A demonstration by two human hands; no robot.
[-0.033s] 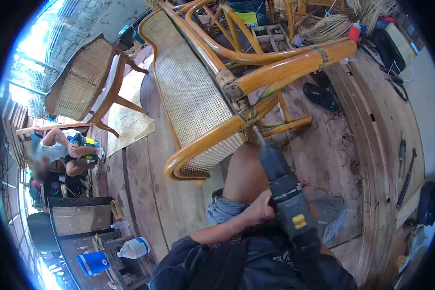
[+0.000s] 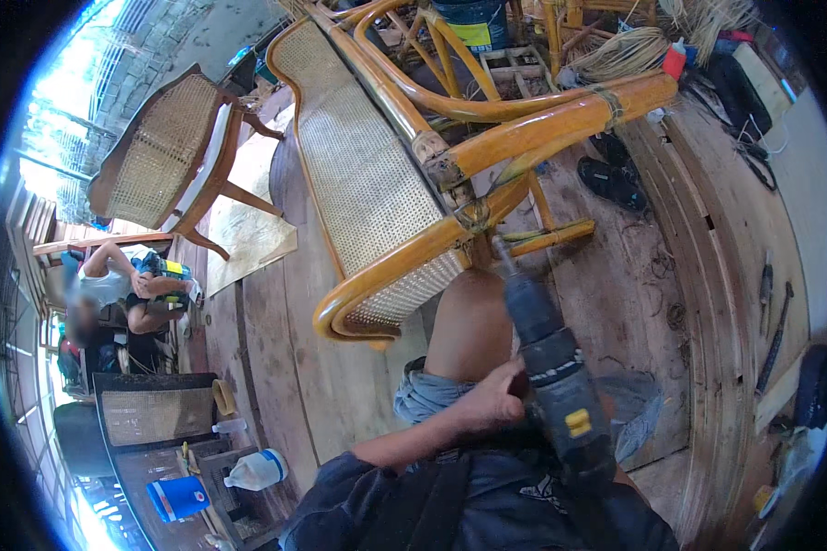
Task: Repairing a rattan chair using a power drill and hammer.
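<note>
A dark power drill [image 2: 560, 386] with a yellow mark is held over my lap, its bit pointing away from me. The bit's tip is close to a bound joint of a glossy rattan chair [image 2: 377, 308] with a woven cane panel [image 2: 368, 165]; contact cannot be made out. At the drill's left side my left hand [image 2: 492, 397] is closed, its fingers passing behind the tool. My right hand [image 2: 606, 406] is mostly hidden by the drill, where its handle is. My bare knee [image 2: 469, 321] is just below the chair's curved frame.
A brown cane-backed chair [image 2: 161, 151] stands at the far left, near a seated person [image 2: 124, 285]. A blue container [image 2: 177, 499] and a white bottle [image 2: 255, 470] are at the lower left. Sandals [image 2: 608, 182], stacked planks [image 2: 708, 266] and hand tools [image 2: 775, 340] lie to the right.
The drill has shifted slightly right and towards me, so its bit sits farther from the bound joint. My left hand has stayed beside it.
</note>
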